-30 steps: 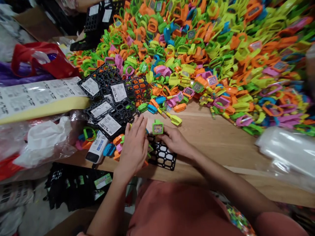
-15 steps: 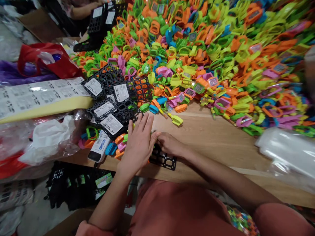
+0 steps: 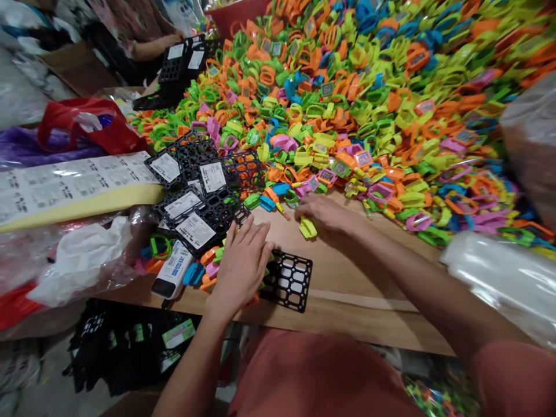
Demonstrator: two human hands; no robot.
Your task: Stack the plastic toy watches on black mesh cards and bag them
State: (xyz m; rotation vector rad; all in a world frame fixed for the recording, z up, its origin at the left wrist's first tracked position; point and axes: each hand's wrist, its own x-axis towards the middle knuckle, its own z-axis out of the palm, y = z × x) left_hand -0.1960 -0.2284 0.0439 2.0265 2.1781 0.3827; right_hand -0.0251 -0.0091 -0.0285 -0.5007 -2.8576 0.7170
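Observation:
My left hand (image 3: 244, 263) lies palm down with its fingers stretched, over colourful toy pieces and the left end of a black plastic grid (image 3: 292, 281) at the table's front edge. My right hand (image 3: 325, 213) reaches to the near edge of the big toy pile (image 3: 339, 121), its fingers bent down beside a yellow piece (image 3: 307, 227). Whether its fingertips hold something is hidden. Black grids with white labels (image 3: 195, 230) overlap just left of and behind my left hand. Blue, pink and orange pieces (image 3: 193, 274) show at its left side.
A white box-shaped device (image 3: 172, 270) sits near the front edge. Label sheets (image 3: 78, 184), a red bag (image 3: 98, 124) and clear plastic lie left; clear plastic bags (image 3: 499, 284) lie right. Another person's arm (image 3: 152, 48) is at the back left beside black grids.
My right hand has left the black grid by my left hand and moved forward to the pile's edge. More of that grid shows. My left hand stays spread, and the view has shifted slightly.

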